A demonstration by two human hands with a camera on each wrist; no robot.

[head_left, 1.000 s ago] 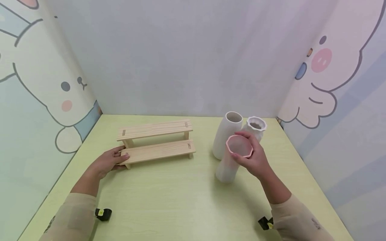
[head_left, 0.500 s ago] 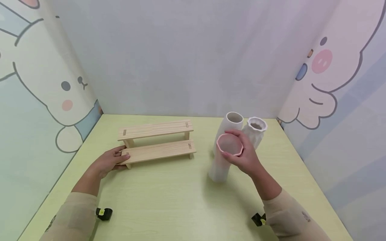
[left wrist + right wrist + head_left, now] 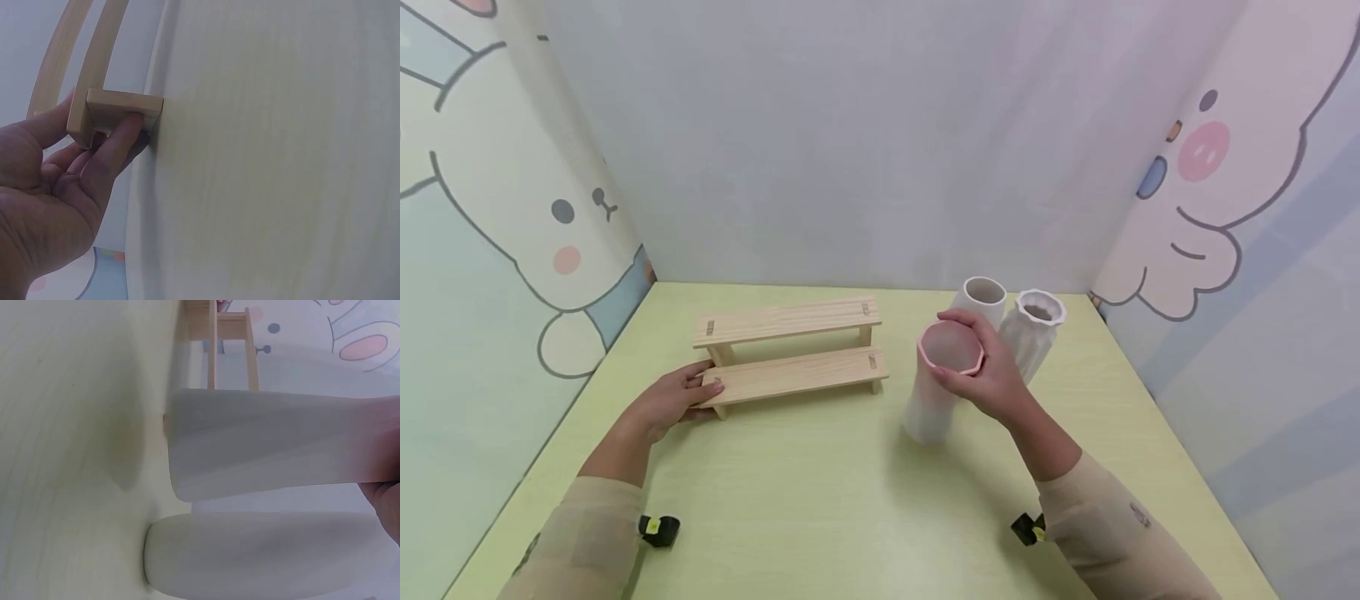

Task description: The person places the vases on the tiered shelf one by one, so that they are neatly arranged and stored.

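Note:
My right hand (image 3: 988, 375) grips a pink-and-white faceted vase (image 3: 931, 408) near its pink rim, thumb on the near side. In the right wrist view the white base of this vase (image 3: 262, 444) hangs a little above the table. My left hand (image 3: 670, 402) holds the left end of a two-tier wooden shelf (image 3: 793, 377), thumb on top of the lower board. Seen from the left wrist, the fingers reach under that board and touch the leg (image 3: 122, 106). Behind the held vase stand a smooth white vase (image 3: 985, 293) and a white vase with a ruffled rim (image 3: 1033, 333).
The light yellow-green table (image 3: 820, 500) carries all these things. A grey-white wall (image 3: 850, 167) closes off the back. Walls printed with cartoon animals rise at left and right. A black strap piece (image 3: 658, 531) sits by each sleeve.
My right hand has carried the pink-and-white vase to the left, away from the ruffled vase and towards the shelf. The left hand and the shelf have stayed in place.

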